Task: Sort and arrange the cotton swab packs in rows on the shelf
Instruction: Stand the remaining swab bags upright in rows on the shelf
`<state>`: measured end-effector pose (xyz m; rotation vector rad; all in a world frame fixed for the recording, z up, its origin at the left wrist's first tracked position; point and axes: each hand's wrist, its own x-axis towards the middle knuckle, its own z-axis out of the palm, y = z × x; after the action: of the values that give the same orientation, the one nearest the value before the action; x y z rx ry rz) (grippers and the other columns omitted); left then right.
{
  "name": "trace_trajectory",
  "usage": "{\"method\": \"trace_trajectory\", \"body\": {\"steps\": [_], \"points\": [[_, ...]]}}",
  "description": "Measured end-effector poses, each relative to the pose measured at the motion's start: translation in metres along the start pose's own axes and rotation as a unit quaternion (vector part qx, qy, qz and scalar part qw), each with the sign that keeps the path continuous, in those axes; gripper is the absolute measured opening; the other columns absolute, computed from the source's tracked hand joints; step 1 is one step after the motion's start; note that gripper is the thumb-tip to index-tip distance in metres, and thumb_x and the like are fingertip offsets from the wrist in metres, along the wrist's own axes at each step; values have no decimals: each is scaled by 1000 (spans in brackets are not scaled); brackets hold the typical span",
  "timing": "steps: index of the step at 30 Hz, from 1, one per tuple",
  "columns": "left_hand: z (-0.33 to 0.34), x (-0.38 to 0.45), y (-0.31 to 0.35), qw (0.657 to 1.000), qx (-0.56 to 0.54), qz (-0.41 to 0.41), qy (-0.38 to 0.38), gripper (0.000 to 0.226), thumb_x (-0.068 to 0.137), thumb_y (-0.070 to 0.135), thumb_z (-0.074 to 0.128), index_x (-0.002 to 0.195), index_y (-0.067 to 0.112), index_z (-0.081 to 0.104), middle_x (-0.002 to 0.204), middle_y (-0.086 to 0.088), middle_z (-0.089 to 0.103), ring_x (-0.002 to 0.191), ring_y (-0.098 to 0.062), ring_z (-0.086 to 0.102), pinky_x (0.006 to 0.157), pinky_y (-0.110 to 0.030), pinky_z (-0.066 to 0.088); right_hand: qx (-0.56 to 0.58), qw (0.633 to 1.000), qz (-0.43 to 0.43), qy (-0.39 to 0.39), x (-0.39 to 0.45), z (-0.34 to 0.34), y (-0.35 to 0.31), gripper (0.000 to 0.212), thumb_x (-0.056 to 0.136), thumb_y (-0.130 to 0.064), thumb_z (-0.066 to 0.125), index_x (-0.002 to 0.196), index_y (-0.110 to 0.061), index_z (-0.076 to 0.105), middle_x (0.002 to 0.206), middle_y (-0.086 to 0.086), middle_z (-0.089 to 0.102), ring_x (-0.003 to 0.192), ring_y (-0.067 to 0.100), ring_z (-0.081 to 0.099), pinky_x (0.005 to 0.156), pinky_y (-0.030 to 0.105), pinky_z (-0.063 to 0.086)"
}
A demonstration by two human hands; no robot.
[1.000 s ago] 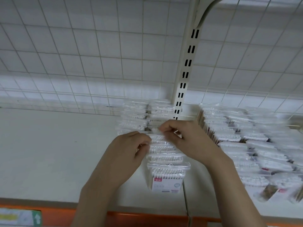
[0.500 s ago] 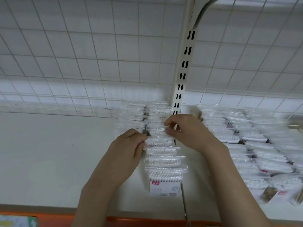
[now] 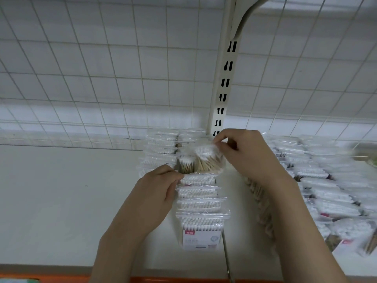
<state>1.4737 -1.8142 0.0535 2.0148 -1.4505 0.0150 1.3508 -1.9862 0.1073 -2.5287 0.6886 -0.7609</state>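
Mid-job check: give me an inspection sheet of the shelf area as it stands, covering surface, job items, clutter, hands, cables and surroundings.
Surface: white shelf, bare on the left, with an orange front edge.
Job's things: centre row of cotton swab packs standing front to back; a second row behind to the left; a tilted pack showing its wooden sticks; many packs lying overlapped on the right.
Clutter: nothing seen.
Grips: left hand pinches the top edge of a pack in the centre row; right hand pinches the tilted pack's top.
Cables: nothing seen.
Surroundings: white wire grid back panel; slotted upright post with a bracket above.
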Motion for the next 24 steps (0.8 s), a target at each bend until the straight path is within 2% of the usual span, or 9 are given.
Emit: {"method": "trace_trajectory", "body": {"steps": [2, 4, 6, 8, 10, 12, 14, 20, 24], "points": [[-1, 0, -1, 1000, 1, 4, 1, 28, 92, 9, 48, 111, 17, 67, 101, 11, 60, 85, -5, 58, 79, -20, 47, 36, 999, 3, 33, -2, -9, -3, 17, 86, -9, 55, 82, -21, 66, 49, -7, 51, 49, 10, 47, 52, 16, 38], [-2, 1, -1, 1000, 3, 5, 7, 27, 92, 10, 48, 109, 17, 67, 98, 12, 59, 83, -4, 58, 77, -19, 47, 80, 995, 3, 64, -5, -16, -6, 20, 84, -6, 54, 78, -21, 64, 53, -8, 53, 48, 8, 46, 49, 14, 37], [-3, 1, -1, 1000, 0, 7, 14, 25, 92, 11, 49, 107, 17, 68, 96, 15, 57, 80, -2, 56, 74, -11, 44, 120, 989, 5, 84, -9, -21, -8, 21, 82, -3, 53, 74, -19, 64, 58, -11, 57, 47, 6, 47, 47, 10, 37], [-3, 1, -1, 1000, -2, 7, 17, 25, 93, 11, 49, 107, 18, 68, 98, 18, 54, 81, 1, 54, 74, -6, 41, 150, 984, 6, 94, -13, -25, -10, 21, 81, -4, 53, 70, -20, 63, 61, -12, 59, 43, 4, 46, 45, 8, 35], [-2, 0, -2, 1000, -2, 4, 13, 26, 93, 12, 48, 109, 18, 67, 103, 17, 55, 86, 1, 54, 78, -8, 41, 162, 982, 3, 94, -16, -26, -10, 18, 82, -10, 58, 68, -20, 62, 62, -10, 60, 46, 4, 48, 48, 7, 36], [-1, 0, -2, 1000, 0, 2, 6, 27, 93, 11, 48, 110, 18, 67, 105, 14, 59, 89, -2, 57, 81, -16, 45, 139, 987, -3, 76, -17, -26, -9, 12, 80, -12, 66, 73, -21, 63, 66, -8, 61, 56, 5, 53, 54, 9, 41], [-1, 0, -2, 1000, 2, 3, 4, 27, 92, 10, 48, 110, 18, 67, 103, 12, 62, 89, -5, 58, 81, -21, 46, 102, 993, -9, 60, -17, -24, -8, 16, 78, -6, 66, 81, -21, 65, 72, -8, 61, 64, 6, 56, 61, 12, 45], [-3, -2, -4, 1000, -1, 7, 4, 27, 93, 12, 48, 110, 20, 67, 100, 14, 63, 87, 0, 57, 80, -19, 45, 96, 994, -29, 52, -17, -23, -10, 25, 82, -2, 62, 91, -24, 55, 78, -10, 60, 68, 6, 57, 60, 17, 46], [-3, -4, -5, 1000, -3, 8, 6, 26, 93, 12, 49, 110, 20, 67, 99, 15, 63, 85, 1, 56, 79, -16, 45, 86, 994, -47, 40, -15, -17, -12, 27, 82, 1, 61, 96, -22, 59, 80, -12, 62, 74, 2, 57, 63, 8, 43]]}}
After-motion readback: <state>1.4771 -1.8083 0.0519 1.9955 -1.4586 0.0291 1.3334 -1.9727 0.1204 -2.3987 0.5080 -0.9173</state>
